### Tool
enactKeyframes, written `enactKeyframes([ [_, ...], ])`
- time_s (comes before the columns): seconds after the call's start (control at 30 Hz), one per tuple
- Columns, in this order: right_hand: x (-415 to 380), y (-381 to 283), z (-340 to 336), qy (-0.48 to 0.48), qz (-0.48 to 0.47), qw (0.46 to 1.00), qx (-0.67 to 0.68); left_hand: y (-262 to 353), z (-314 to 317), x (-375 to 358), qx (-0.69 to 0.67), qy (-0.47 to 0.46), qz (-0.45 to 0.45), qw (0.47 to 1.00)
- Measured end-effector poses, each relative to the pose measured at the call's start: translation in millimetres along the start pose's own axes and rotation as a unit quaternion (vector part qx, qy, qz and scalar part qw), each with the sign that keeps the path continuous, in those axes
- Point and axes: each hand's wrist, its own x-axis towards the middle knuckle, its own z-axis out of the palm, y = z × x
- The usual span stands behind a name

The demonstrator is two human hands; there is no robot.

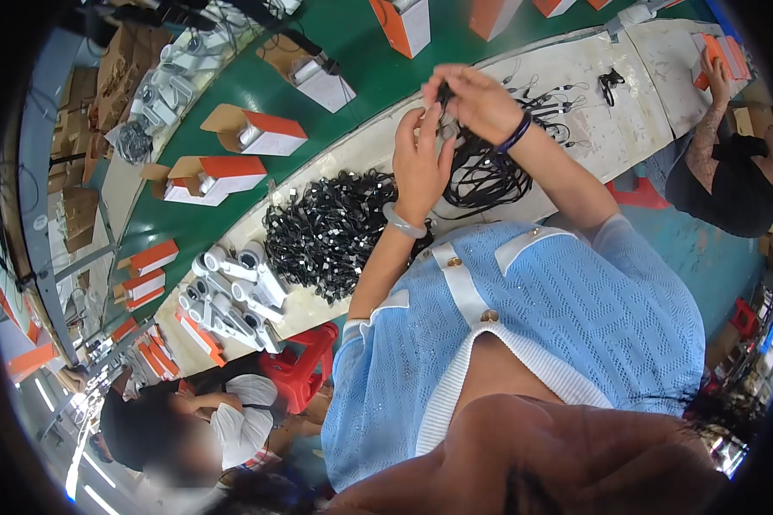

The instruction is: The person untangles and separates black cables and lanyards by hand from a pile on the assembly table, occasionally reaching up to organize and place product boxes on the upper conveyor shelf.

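Observation:
My left hand [421,159], with a pale bangle at the wrist, is raised over the bench, its fingertips closed at the lower end of a small black cord [444,93]. From the other side my right hand [479,101], wearing dark bands, pinches the same cord; its far end is hidden by the fingers. Under my right hand lies a heap of long black straps [489,180]. Left of my left forearm spreads a large pile of short black cables [335,232] with silvery plugs. More black straps with thin loops [558,103] lie to the right.
White handheld devices [232,292] sit left of the cable pile. Open orange-and-white boxes [258,133] stand on the green conveyor [335,137] beyond the bench. A person [249,412] sits at lower left, near a red stool [305,365]. Another person's hand [715,77] holds boxes at right.

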Motion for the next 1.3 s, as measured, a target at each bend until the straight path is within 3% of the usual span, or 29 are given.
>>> enactKeyframes([
  [0.13, 72.4, -66.0, 6.1, -0.111, -0.207, 0.96, -0.151, -13.6, 8.6, -10.0, -0.015, -0.011, -0.069, 0.997],
  [0.17, 85.3, -80.5, 24.1, -0.051, -0.19, 0.98, 0.015, -17.8, 8.9, -14.7, -0.019, -0.023, -0.083, 0.996],
  [0.2, 105.8, -88.5, 21.7, -0.068, -0.221, 0.973, 0.02, -21.5, 8.9, -18.8, -0.024, -0.033, -0.097, 0.994],
  [0.27, 120.4, -105.7, 25.6, 0.038, -0.172, 0.977, -0.121, -25.3, 9.3, -25.4, -0.025, -0.05, -0.103, 0.993],
  [0.33, 168.9, -77.6, -16.9, 0.0, -0.237, 0.96, 0.152, -30.1, 10.8, -32.4, -0.004, -0.054, -0.078, 0.995],
  [0.37, 168.4, -71.3, -12.8, 0.154, -0.266, 0.912, -0.272, -28.8, 11.3, -35.0, -0.031, -0.061, -0.109, 0.992],
  [0.4, 169.8, -63.5, -19.0, 0.136, -0.35, 0.837, -0.398, -29.8, 11.2, -38.7, -0.036, -0.068, -0.113, 0.991],
  [0.47, 170.1, -49.6, -33.3, 0.091, -0.483, 0.619, -0.612, -32.8, 13.6, -45.0, -0.049, -0.085, -0.123, 0.988],
  [0.5, 162.6, -44.5, -35.7, 0.098, -0.454, 0.6, -0.652, -33.9, 14.9, -46.6, -0.055, -0.089, -0.128, 0.986],
  [0.6, 155.0, -40.2, -38.3, 0.123, -0.347, 0.663, -0.652, -34.7, 14.3, -53.2, -0.073, -0.093, -0.146, 0.982],
  [0.63, 157.3, -44.5, -43.2, 0.099, -0.312, 0.604, -0.726, -34.1, 14.6, -52.3, -0.079, -0.088, -0.149, 0.982],
  [0.73, 147.1, -62.0, -31.1, 0.068, -0.47, 0.439, -0.763, -35.6, 16.2, -54.5, -0.088, -0.092, -0.17, 0.977],
  [0.77, 145.8, -62.5, -33.8, 0.067, -0.418, 0.444, -0.79, -38.6, 17.6, -54.0, -0.084, -0.096, -0.172, 0.977],
  [0.87, 142.3, -67.5, -40.5, 0.059, -0.394, 0.459, -0.794, -48.3, 28.9, -48.6, -0.062, -0.101, -0.203, 0.972],
  [0.93, 143.4, -69.2, -42.4, 0.07, -0.366, 0.522, -0.767, -55.8, 39.4, -39.9, -0.037, -0.101, -0.225, 0.968],
  [1.0, 135.5, -75.8, -30.4, 0.083, -0.33, 0.581, -0.74, -66.7, 55.3, -32.0, 0.042, -0.082, -0.17, 0.981],
  [1.1, 137.9, -73.9, -30.3, 0.048, -0.26, 0.404, -0.876, -78.7, 69.5, -23.8, 0.148, -0.118, -0.118, 0.975],
  [1.13, 139.8, -74.5, -30.7, 0.047, -0.246, 0.404, -0.88, -80.0, 69.4, -21.4, 0.182, -0.142, -0.106, 0.967],
  [1.2, 147.4, -76.5, -31.3, 0.041, -0.222, 0.404, -0.886, -87.7, 64.1, -14.7, 0.056, -0.165, -0.175, 0.969],
  [1.3, 133.9, -76.5, -34.7, 0.116, -0.368, 0.383, -0.839, -85.0, 33.6, -11.4, -0.111, -0.153, -0.237, 0.953],
])
